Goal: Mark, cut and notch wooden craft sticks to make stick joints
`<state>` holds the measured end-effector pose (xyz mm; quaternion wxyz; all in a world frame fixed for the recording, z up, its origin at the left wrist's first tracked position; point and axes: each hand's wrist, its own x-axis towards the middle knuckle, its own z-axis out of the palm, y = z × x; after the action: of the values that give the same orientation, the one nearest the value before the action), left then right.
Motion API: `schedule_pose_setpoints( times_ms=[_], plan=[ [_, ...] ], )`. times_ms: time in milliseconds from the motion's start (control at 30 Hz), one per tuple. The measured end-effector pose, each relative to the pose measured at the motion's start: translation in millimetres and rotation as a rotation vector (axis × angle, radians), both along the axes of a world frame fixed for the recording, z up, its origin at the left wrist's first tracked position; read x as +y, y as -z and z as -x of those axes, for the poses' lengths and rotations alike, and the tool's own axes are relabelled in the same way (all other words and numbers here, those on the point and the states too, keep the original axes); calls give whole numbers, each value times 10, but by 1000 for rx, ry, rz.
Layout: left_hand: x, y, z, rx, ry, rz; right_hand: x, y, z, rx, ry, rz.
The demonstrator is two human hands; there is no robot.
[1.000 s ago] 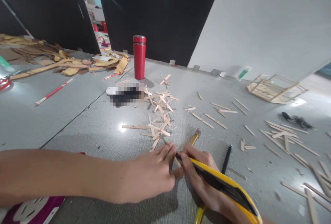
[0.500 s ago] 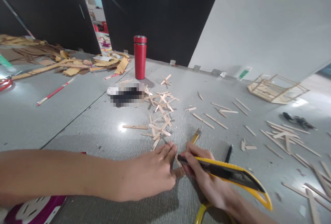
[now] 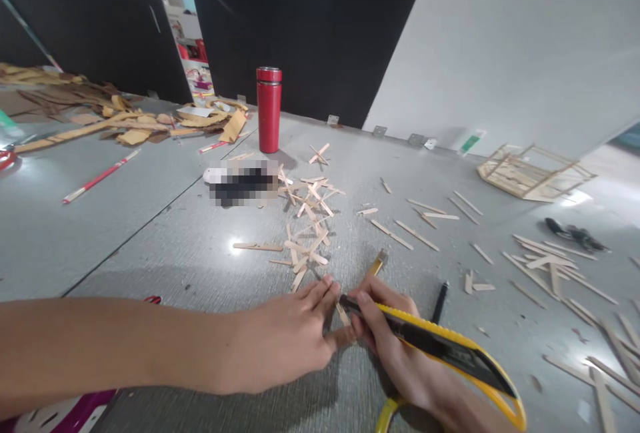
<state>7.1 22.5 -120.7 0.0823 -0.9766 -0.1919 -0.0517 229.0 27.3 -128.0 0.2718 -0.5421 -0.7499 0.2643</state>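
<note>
My right hand (image 3: 393, 343) grips a yellow and black utility knife (image 3: 450, 346), its tip end pointing left toward my other fingers. Fingertips of my left hand (image 3: 295, 333) press a small wooden craft stick (image 3: 343, 314) against the grey tabletop (image 3: 165, 273), with the thumb on its near side. The knife's front end is at that stick; whether the blade touches it I cannot tell. Just beyond my left fingers lies a pile of craft sticks (image 3: 309, 246). A yellow tool with a metal end (image 3: 379, 261) is partly hidden behind my right hand.
A red bottle (image 3: 269, 113) stands at the back. Torn cardboard (image 3: 135, 127) lies back left, a stick-built frame (image 3: 535, 173) back right. More loose sticks (image 3: 550, 263) are scattered right, near a black pen (image 3: 441, 303). A yellow curved handle (image 3: 387, 414) shows at the bottom.
The knife's front end and my right hand have shifted slightly left and up. My left hand keeps its hold on the craft stick. The view has turned a little.
</note>
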Motion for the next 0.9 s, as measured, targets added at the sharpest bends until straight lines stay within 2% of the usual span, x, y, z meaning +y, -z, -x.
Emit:
schedule_pose_setpoints(
  times_ms=[267, 500, 900],
  plan=[
    [8, -43, -5, 23, 8, 20, 1, -7, -4, -19, -43, 41],
    [16, 12, 3, -45, 6, 27, 3, -26, 7, -54, -68, 41],
    [3, -41, -9, 56, 1, 22, -15, -18, 7, -95, -84, -44]
  ],
)
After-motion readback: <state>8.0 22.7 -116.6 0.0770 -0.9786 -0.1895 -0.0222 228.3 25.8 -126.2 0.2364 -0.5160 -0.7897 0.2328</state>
